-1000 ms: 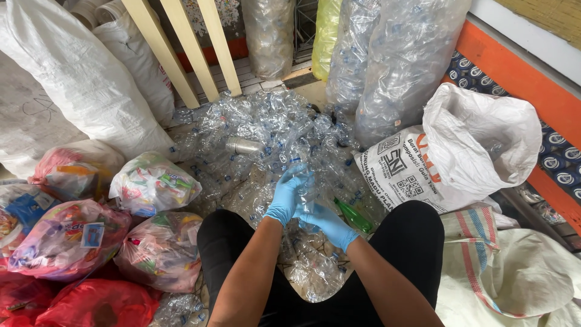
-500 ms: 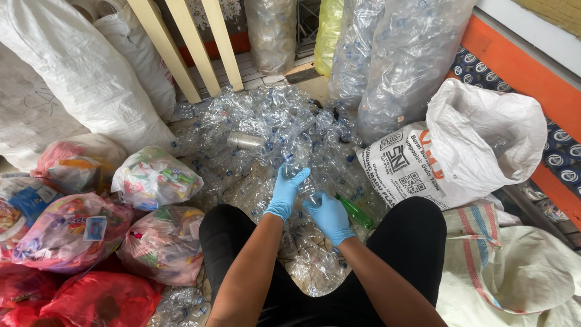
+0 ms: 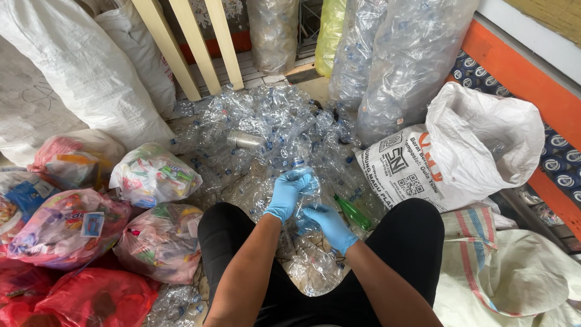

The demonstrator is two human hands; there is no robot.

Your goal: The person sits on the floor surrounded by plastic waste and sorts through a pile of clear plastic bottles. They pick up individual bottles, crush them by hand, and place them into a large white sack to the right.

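Since half a second ago both gloved hands have drawn nearer to the body and now close together on one clear plastic bottle [image 3: 305, 191] lifted off the pile. The left hand [image 3: 287, 194], in a blue glove, wraps around the bottle's upper part just below its neck, fingers curled over it. The right hand [image 3: 330, 225], also gloved in blue, clasps the bottle's lower end from the near side. The bottle stands roughly upright between the knees, above a heap of crushed clear bottles [image 3: 266, 130] that spreads across the floor toward the far side. A green bottle [image 3: 353, 213] lies just right of the right hand. A printed white sack [image 3: 460, 151] stands open on the right. Clear bags of coloured wrappers [image 3: 154, 175] sit on the left.
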